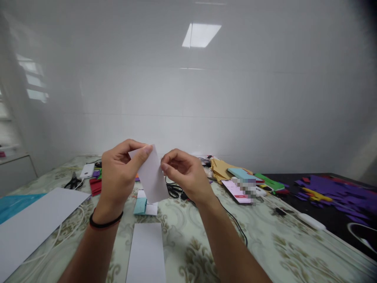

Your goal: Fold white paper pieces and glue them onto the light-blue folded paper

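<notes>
My left hand (122, 169), with a dark band at its wrist, pinches the top of a small white paper piece (151, 177) held up above the table. Just right of the paper is my right hand (185, 171), its thumb and forefinger pressed together near the paper's edge; whether anything is between them is too small to tell. Below lies a white paper strip (146, 253) on the patterned tablecloth (188, 236). A folded light-blue and white paper piece (141, 205) rests behind the strip.
A large white sheet (38, 224) and blue sheet (17, 202) lie left, near scissors (73, 181) and red pieces (95, 186). Rightward are yellow envelopes (222, 169), a phone (237, 192), a black cable (235, 222) and purple scraps (344, 192) on a black surface.
</notes>
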Action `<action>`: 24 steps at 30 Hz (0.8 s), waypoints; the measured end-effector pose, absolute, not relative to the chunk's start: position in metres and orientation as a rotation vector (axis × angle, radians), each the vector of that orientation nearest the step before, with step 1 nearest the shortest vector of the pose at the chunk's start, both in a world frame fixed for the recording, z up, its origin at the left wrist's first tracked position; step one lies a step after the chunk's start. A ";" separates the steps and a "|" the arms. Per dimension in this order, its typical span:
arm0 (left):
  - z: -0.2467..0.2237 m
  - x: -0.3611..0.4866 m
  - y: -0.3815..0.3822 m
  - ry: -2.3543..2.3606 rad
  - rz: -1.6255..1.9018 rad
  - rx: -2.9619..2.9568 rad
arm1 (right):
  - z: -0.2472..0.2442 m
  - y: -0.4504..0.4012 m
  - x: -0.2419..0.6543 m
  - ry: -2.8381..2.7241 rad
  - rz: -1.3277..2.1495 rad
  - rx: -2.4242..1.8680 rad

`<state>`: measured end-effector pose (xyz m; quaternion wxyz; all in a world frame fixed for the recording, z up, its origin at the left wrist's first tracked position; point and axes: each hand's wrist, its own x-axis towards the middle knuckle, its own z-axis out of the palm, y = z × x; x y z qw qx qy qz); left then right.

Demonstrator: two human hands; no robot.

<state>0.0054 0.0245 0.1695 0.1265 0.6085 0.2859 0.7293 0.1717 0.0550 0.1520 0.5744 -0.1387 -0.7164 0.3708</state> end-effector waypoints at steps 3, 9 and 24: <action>0.171 0.005 0.024 0.873 2.078 1.810 | 0.152 0.054 0.169 -1.631 0.859 -0.330; 0.172 0.007 0.021 0.794 1.933 1.910 | 0.153 0.053 0.168 -1.586 0.842 -0.326; 0.170 0.011 0.023 0.785 2.160 1.708 | 0.153 0.053 0.171 -1.719 0.822 -0.336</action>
